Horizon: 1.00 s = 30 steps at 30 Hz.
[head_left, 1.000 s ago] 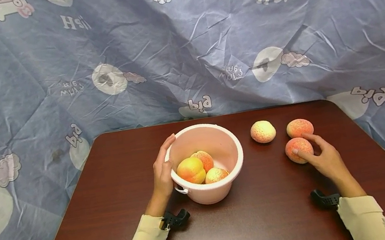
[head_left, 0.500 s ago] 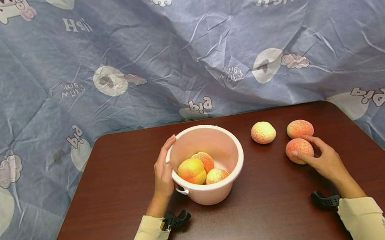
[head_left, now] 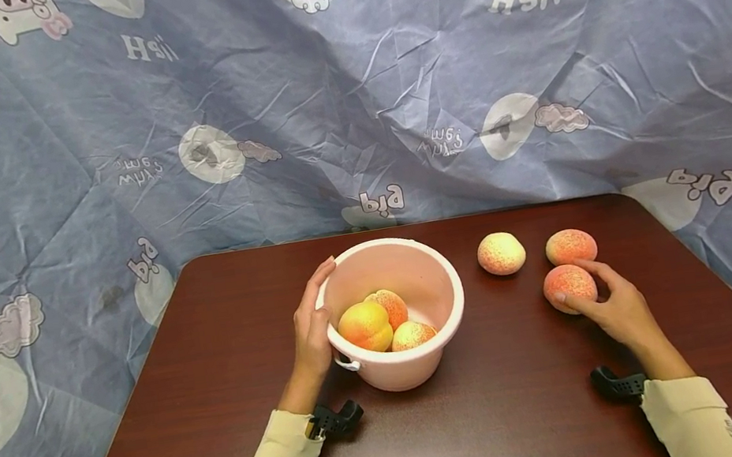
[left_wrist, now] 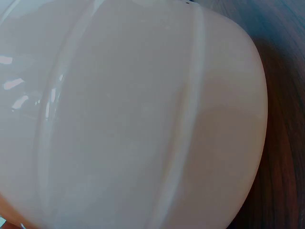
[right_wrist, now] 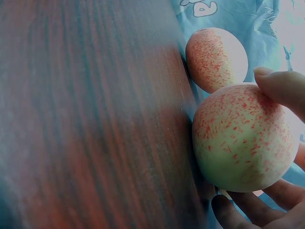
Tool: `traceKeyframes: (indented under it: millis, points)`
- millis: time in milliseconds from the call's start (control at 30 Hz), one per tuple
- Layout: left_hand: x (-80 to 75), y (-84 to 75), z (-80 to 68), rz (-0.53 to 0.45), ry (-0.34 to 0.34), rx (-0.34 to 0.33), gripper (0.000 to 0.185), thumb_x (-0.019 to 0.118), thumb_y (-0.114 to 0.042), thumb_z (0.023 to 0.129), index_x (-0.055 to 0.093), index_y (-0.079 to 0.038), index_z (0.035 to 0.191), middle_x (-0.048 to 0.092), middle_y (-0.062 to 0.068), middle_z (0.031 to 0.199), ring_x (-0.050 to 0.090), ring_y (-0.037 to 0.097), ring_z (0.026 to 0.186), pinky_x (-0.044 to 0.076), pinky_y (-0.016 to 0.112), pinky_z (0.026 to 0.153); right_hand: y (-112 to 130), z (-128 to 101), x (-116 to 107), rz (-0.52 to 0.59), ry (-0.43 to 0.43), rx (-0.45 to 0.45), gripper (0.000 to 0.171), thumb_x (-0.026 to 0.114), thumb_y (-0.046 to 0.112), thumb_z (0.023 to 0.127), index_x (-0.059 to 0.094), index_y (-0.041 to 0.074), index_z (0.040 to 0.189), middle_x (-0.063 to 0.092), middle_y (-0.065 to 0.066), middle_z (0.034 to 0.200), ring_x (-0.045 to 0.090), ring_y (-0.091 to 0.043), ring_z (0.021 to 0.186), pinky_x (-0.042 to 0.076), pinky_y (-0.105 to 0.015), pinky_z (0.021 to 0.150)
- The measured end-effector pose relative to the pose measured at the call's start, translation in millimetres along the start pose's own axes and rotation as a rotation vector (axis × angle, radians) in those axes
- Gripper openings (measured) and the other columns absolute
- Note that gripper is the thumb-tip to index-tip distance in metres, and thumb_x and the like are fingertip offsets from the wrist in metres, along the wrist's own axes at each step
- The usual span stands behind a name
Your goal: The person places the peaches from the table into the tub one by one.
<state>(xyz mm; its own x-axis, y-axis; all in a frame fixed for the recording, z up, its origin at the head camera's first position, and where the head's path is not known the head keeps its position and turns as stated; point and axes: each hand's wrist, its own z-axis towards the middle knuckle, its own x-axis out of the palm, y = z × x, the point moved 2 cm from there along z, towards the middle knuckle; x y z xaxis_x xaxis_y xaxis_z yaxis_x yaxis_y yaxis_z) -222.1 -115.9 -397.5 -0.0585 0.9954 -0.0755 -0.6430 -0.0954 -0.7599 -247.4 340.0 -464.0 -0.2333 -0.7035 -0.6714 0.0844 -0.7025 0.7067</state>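
Observation:
My left hand [head_left: 309, 325] holds the left rim of a pale pink plastic basin [head_left: 403, 370], its fingers along the outside and thumb at the edge. Three peaches lie inside, including a yellow-orange peach [head_left: 365, 327] in front and a paler speckled peach [head_left: 414, 334]. The basin's ribbed outer wall [left_wrist: 128, 114] fills the left wrist view. On the right, my right hand [head_left: 622, 304] grips a reddish peach [head_left: 568, 286] between thumb and fingers. In the right wrist view this peach [right_wrist: 243, 138] shows red flecks, with the fingertips under its far side.
Just behind the gripped peach lies another reddish peach [head_left: 571, 247]. A pale yellow speckled peach [head_left: 501, 253] sits to its left, right of the basin. The dark brown table [head_left: 496, 415] ends at the back against a blue printed cloth [head_left: 290, 112].
Both hands, the basin and the peaches keep their places. The whole view shifts very slightly downward.

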Motion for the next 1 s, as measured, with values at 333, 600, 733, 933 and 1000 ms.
traceKeyframes:
  millis: [333, 600, 733, 933, 1000]
  points:
    - [0.2, -1.0, 0.7, -0.015, 0.003, -0.021, 0.058, 0.031, 0.009, 0.077, 0.047, 0.013, 0.132, 0.048, 0.023, 0.140, 0.040, 0.041, 0.133, 0.029, 0.034, 0.112, 0.8, 0.5, -0.5, -0.006, -0.003, -0.003, 0.074, 0.074, 0.040, 0.081, 0.045, 0.012, 0.143, 0.048, -0.028, 0.136, 0.046, -0.043, 0.114, 0.036, -0.059, 0.087]
    - [-0.2, -0.1, 0.3, -0.015, 0.004, -0.017, 0.057, 0.031, 0.008, 0.077, 0.047, 0.014, 0.132, 0.046, 0.030, 0.138, 0.039, 0.043, 0.132, 0.029, 0.034, 0.112, 0.9, 0.2, 0.5, -0.037, -0.011, 0.008, 0.072, 0.074, 0.042, 0.081, 0.046, 0.013, 0.141, 0.052, -0.023, 0.132, 0.047, -0.030, 0.102, 0.037, -0.037, 0.076]
    - [-0.5, 0.6, 0.2, -0.012, 0.005, -0.014, 0.057, 0.031, 0.009, 0.077, 0.047, 0.014, 0.132, 0.045, 0.032, 0.138, 0.039, 0.043, 0.132, 0.029, 0.034, 0.112, 0.7, 0.4, 0.3, -0.049, -0.019, 0.001, 0.071, 0.074, 0.042, 0.081, 0.047, 0.013, 0.140, 0.054, -0.022, 0.130, 0.047, -0.027, 0.100, 0.037, -0.032, 0.074]
    - [-0.5, 0.6, 0.4, -0.016, 0.003, -0.011, 0.058, 0.031, 0.009, 0.076, 0.048, 0.014, 0.131, 0.045, 0.032, 0.138, 0.039, 0.044, 0.132, 0.029, 0.034, 0.112, 1.3, 0.0, -0.3, -0.050, -0.021, -0.005, 0.070, 0.074, 0.041, 0.082, 0.048, 0.012, 0.140, 0.053, -0.025, 0.130, 0.050, -0.032, 0.102, 0.038, -0.037, 0.076]
    - [-0.8, 4.3, 0.3, -0.026, 0.003, -0.011, 0.058, 0.031, 0.009, 0.076, 0.048, 0.013, 0.132, 0.046, 0.030, 0.139, 0.039, 0.042, 0.133, 0.029, 0.034, 0.112, 1.6, -0.2, -0.4, -0.052, -0.025, -0.003, 0.070, 0.074, 0.041, 0.082, 0.048, 0.012, 0.140, 0.054, -0.024, 0.130, 0.050, -0.031, 0.102, 0.038, -0.036, 0.075]
